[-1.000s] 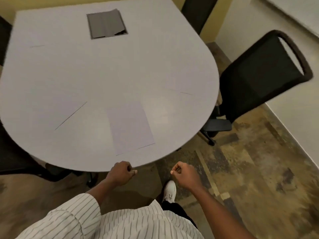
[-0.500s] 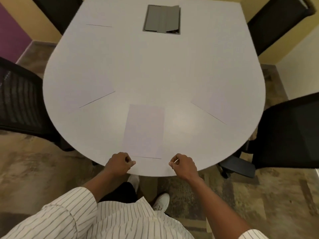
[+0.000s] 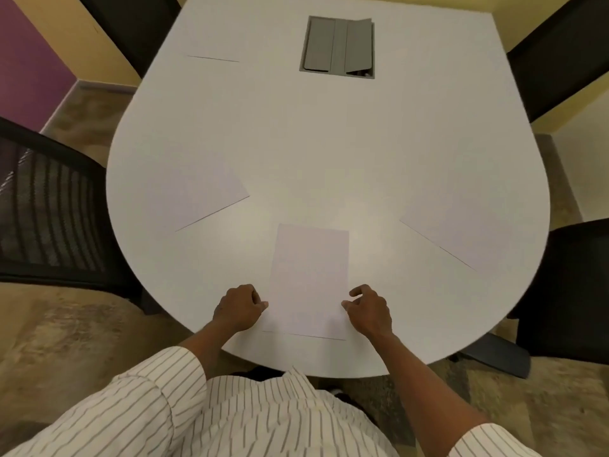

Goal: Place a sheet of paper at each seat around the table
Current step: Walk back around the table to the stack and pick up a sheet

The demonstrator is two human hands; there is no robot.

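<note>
- Four sheets show on the white table [image 3: 329, 143]: the near sheet [image 3: 309, 278] at lower centre of the frame, a left sheet [image 3: 207, 196] angled toward the mesh chair [image 3: 49, 209] at middle left, a right sheet [image 3: 461, 225] angled toward the dark chair [image 3: 573, 285] at middle right, and a far sheet [image 3: 211, 44] at upper left, of which only one thin edge line reads.
- The near sheet lies with its long axis running straight away from the person, its short near edge just inside the table rim.
- Both hands flank that sheet's lower part: the left hand [image 3: 239, 308] at its left edge, the right hand [image 3: 369, 311] at its right edge, about equally near.
- The left hand is curled, thumb tip touching the paper's edge; whether it actually pinches the sheet I cannot tell.
- The right hand is loosely curled, thumb and forefinger parted at the paper's edge; it looks like a light touch, not a firm hold.
- My guess is that the sheet is being squared up at this seat.
- Hard to make out: the sheets are nearly the table's colour, so their outlines mostly vanish.
- The chair at upper right [image 3: 560, 61] is cut by the frame, and I see no sheet before it.
- A grey cable hatch [image 3: 336, 44] sits at upper centre.
</note>
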